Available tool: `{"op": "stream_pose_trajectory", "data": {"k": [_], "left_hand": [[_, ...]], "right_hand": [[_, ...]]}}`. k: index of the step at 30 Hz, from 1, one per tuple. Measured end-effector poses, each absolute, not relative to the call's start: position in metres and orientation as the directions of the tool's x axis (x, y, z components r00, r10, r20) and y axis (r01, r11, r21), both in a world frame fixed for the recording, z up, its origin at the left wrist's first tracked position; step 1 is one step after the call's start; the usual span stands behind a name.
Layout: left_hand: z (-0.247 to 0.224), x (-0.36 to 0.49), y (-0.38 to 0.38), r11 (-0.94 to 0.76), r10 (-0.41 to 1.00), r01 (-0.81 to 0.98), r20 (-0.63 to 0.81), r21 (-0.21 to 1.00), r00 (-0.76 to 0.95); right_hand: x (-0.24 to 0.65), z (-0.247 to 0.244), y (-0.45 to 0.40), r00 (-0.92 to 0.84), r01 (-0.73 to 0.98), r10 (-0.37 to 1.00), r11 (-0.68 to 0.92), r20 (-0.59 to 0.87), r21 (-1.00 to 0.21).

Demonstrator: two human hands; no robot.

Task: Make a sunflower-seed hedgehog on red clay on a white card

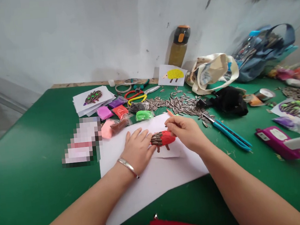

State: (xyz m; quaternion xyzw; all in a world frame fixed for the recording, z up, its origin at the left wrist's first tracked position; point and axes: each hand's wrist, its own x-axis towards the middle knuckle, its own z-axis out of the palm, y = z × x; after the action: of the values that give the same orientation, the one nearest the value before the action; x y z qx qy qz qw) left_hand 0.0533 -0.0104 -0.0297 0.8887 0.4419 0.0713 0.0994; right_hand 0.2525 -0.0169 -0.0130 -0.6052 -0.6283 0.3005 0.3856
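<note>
My left hand [137, 150] lies flat on a white paper sheet [149, 194], fingers spread, with a silver bangle [128, 167] on the wrist. Its fingertips stop just left of a red clay hedgehog [167, 137] on the paper. Striped sunflower seeds [157, 139] are pressed into the clay's left part, and brown clay legs show below it. My right hand [185, 132] pinches a thin orange stick [169, 112] above the clay. The stick's lower end is hidden by my fingers.
A heap of loose sunflower seeds [177, 106] lies behind the paper, near a blue craft knife [227, 132]. Clay packets [119, 112], pliers [137, 96], a yellow hedgehog card [172, 75], a bottle [179, 46], cloth bags [213, 72] and a purple case [280, 142] surround it on the green table [32, 187].
</note>
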Motion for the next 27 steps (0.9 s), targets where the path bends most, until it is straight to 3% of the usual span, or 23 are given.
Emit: {"op": "stream_pose_trajectory", "data": {"k": [7, 16, 27], "left_hand": [[-0.0253, 0.0533, -0.0099, -0.620, 0.775, 0.746, 0.043, 0.242, 0.631], [-0.0285, 0.0517, -0.0102, -0.619, 0.779, 0.743, 0.075, 0.256, 0.623], [-0.0264, 0.0507, -0.0117, -0.614, 0.782, 0.750, 0.060, 0.246, 0.621]], "right_hand": [[0.2492, -0.0179, -0.0212, -0.012, 0.554, 0.996, 0.083, 0.092, -0.828], [0.2511, -0.0146, -0.0189, 0.072, 0.558, 0.993, 0.037, 0.093, -0.829], [0.2475, -0.0171, -0.0194, -0.068, 0.550, 0.997, 0.014, -0.028, -0.835]]}}
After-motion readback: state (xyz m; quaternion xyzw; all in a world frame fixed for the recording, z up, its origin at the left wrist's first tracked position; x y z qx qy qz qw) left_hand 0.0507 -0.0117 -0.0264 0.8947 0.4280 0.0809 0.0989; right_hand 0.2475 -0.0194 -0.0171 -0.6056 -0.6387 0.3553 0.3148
